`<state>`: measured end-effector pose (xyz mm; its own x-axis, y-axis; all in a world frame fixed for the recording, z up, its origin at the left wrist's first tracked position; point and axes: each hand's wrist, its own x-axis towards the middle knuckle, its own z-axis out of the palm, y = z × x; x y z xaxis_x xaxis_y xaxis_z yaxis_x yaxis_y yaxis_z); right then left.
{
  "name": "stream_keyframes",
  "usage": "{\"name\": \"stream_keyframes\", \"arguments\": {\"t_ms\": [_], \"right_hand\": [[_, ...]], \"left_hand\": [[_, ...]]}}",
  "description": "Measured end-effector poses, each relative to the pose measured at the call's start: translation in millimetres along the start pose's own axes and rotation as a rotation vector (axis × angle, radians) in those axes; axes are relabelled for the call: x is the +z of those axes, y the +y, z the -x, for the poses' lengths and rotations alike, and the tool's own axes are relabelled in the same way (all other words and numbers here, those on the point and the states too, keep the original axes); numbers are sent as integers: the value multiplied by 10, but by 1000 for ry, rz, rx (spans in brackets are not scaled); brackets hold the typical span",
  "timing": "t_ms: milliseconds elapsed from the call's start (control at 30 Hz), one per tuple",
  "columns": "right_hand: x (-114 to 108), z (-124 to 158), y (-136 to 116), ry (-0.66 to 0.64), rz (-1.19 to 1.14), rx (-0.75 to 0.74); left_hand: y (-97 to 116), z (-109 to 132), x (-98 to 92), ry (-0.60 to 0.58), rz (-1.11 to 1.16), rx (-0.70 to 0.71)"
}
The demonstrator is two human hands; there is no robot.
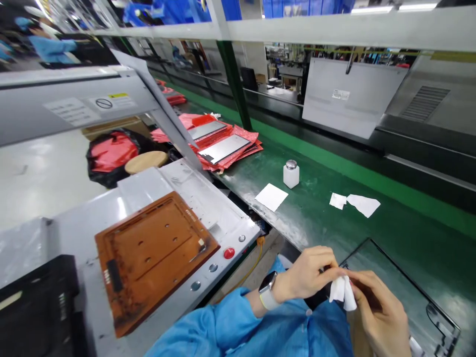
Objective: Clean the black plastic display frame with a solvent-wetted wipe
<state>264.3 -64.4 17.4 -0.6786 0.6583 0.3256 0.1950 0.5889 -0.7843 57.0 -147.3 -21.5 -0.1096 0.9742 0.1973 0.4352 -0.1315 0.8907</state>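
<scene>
A small folded white cloth or tissue (342,291) hangs between my two hands, close to my body. My left hand (312,270), with a watch on its wrist, pinches the top of it. From the other side my right hand (383,310) grips the same piece with thumb and fingers. The two hands meet at the fingertips. Beneath and beyond my right hand lies a thin black frame (403,276) on the green bench, partly hidden by that hand. Further off on the bench are two white scraps, a small one (337,200) and a larger one (365,205).
A white bottle with a metal cap (291,174) stands by a white sheet (271,197) on the green bench (316,223). Left are a machine with a red button (229,253), a brown fixture plate (156,248), and panels on red bubble wrap (228,148). Another person (52,47) works far left.
</scene>
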Motion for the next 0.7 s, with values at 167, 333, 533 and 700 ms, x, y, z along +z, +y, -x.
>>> {"name": "stream_keyframes", "arguments": {"t_ms": [167, 333, 533, 700], "right_hand": [[215, 118, 33, 161, -222, 268], [292, 98, -45, 248, -482, 502], [174, -39, -88, 107, -653, 403], [97, -84, -151, 89, -613, 476]], "left_hand": [[112, -8, -18, -44, 178, -100], [147, -50, -33, -60, 259, -206], [206, -56, -166, -47, 371, -299], [182, -9, -378, 9, 395, -388]]}}
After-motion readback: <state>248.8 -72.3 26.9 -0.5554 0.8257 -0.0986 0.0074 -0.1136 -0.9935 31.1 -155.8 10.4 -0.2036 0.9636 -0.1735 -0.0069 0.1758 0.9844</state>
